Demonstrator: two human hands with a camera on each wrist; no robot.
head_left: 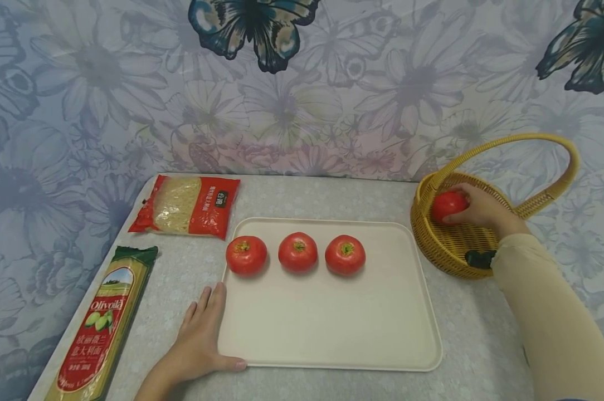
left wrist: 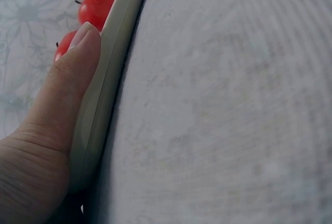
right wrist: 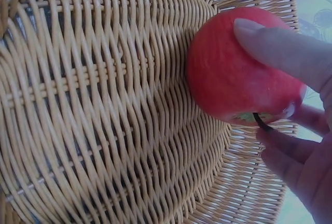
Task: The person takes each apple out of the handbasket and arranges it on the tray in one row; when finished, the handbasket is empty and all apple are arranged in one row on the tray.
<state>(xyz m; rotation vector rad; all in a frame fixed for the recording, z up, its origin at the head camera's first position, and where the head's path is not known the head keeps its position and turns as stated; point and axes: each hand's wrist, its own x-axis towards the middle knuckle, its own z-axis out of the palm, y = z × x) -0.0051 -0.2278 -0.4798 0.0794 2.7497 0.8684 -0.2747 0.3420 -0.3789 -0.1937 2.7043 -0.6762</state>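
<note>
Three red apples, the left apple point(head_left: 247, 255), the middle apple point(head_left: 298, 252) and the right apple point(head_left: 345, 255), sit in a row along the far side of a cream tray point(head_left: 327, 328). My left hand point(head_left: 199, 340) rests against the tray's near left corner, fingers straight and spread, thumb along the near edge. In the left wrist view the thumb point(left wrist: 67, 84) presses on the tray's outer side. Inside the wicker basket point(head_left: 424, 245), my right hand point(head_left: 485, 209) grips another red apple point(right wrist: 238, 68), its thumb on one side and fingers on the other, near the dark stem.
A red bag of pasta point(head_left: 186, 205) lies at the back left. Nearer, a long Olivoila pasta packet point(head_left: 101, 328) lies along the table's left edge. The basket's arched handle point(head_left: 522, 139) rises over the right arm. A dark object point(head_left: 479, 259) shows beside the sleeve, kind unclear.
</note>
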